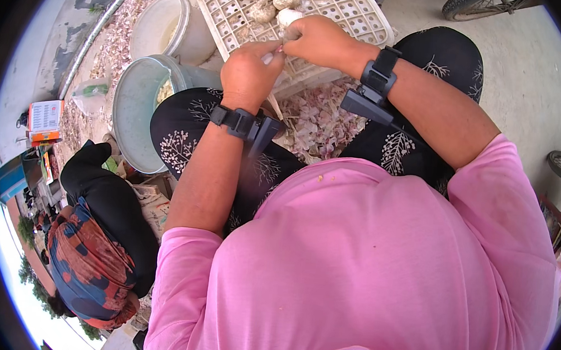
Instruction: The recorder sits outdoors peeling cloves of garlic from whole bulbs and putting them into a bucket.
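Observation:
Both hands meet over the near edge of a white perforated plastic crate [350, 14]. My left hand [252, 70] holds a pale garlic clove [267, 58] between thumb and fingers. My right hand [319, 41] pinches at a small pinkish bit beside the clove, its fingertips against those of my left hand; what exactly it grips is too small to tell. Several garlic bulbs [287, 0] lie on the crate, just beyond my right hand. Each wrist wears a black strap with a dark device.
Left of the crate stand a white bucket [193, 27] and a translucent bucket [136, 111] with peeled cloves [165, 91] inside. Garlic skins [323, 114] cover the ground between the knees. Another person [105, 241] sits at the left. A bicycle wheel [463, 7] stands at the top right.

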{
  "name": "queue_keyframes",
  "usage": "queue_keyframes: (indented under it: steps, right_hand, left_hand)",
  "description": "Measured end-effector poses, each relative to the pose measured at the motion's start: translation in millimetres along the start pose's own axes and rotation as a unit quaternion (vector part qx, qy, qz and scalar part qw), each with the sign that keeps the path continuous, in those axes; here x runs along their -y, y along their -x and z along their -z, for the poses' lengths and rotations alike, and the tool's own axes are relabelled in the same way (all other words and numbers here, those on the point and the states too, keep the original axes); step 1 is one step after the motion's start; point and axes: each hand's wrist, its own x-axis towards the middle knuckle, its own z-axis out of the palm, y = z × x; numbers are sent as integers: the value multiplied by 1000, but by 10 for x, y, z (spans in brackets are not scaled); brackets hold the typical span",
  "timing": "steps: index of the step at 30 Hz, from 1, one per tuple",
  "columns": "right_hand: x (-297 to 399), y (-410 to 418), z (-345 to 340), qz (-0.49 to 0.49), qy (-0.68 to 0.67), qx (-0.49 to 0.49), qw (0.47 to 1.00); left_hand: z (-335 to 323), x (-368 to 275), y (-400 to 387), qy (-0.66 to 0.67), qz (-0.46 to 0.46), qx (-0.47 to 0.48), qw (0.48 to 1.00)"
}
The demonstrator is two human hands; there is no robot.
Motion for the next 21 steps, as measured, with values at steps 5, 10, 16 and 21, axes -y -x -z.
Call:
queue_keyframes:
  steps: [5,10,16,21]
  right_hand:
    - [27,8,0,-45,-50,1,998]
    - [28,11,61,-57,-116,31,991]
    - [-7,17,38,-50,-144,13,988]
    - [48,12,5,-23,-237,32,971]
  left_hand:
    - [-21,14,16,110,39,0,993]
    - [-25,56,1,318,112,5,941]
    - [-2,71,-26,349,124,10,929]
    - [17,94,-11,301,104,4,948]
